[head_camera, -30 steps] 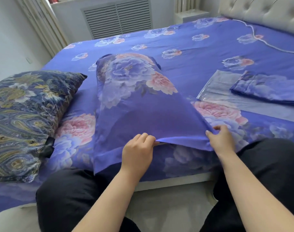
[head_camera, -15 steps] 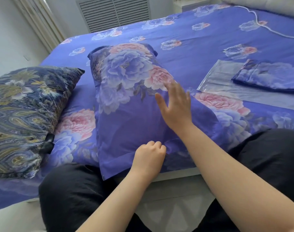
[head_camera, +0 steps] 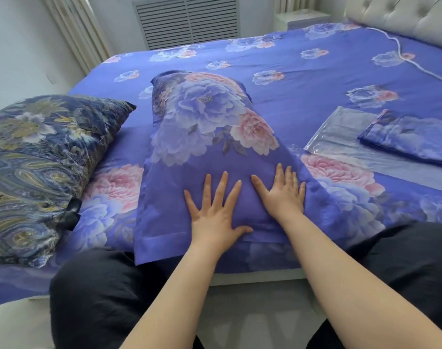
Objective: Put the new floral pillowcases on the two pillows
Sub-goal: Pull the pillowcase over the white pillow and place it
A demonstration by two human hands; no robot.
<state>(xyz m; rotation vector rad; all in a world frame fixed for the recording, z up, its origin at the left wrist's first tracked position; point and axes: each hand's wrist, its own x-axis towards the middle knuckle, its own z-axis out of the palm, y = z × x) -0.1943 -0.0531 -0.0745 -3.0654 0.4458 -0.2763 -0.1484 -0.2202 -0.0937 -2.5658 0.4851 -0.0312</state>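
- While both hands lie flat, the left hand (head_camera: 215, 212) presses with straight, spread fingers on the near end of the pillow in the new floral pillowcase (head_camera: 204, 137); its grip is released, holding nothing.
- Just to its right, the right hand (head_camera: 283, 192) rests palm-down on the same pillow, fingers straight and slightly fanned, likewise released.
- That covered pillow lies lengthwise on the bed (head_camera: 303, 79), its near flap reaching the mattress edge in front of the person's dark-trousered knees (head_camera: 94, 293).
- Left of it, touching the bed's near-left corner, sits the second pillow (head_camera: 38, 159) in a dark navy and gold patterned cover.
- Well to the right, the folded floral pillowcase (head_camera: 411, 139) lies on a clear plastic bag (head_camera: 341, 132), apart from both hands.
- A white cord (head_camera: 401, 54) trails across the far right of the sheet near the tufted headboard (head_camera: 401, 13).
- A louvred vent panel (head_camera: 187, 20) stands on the far wall.
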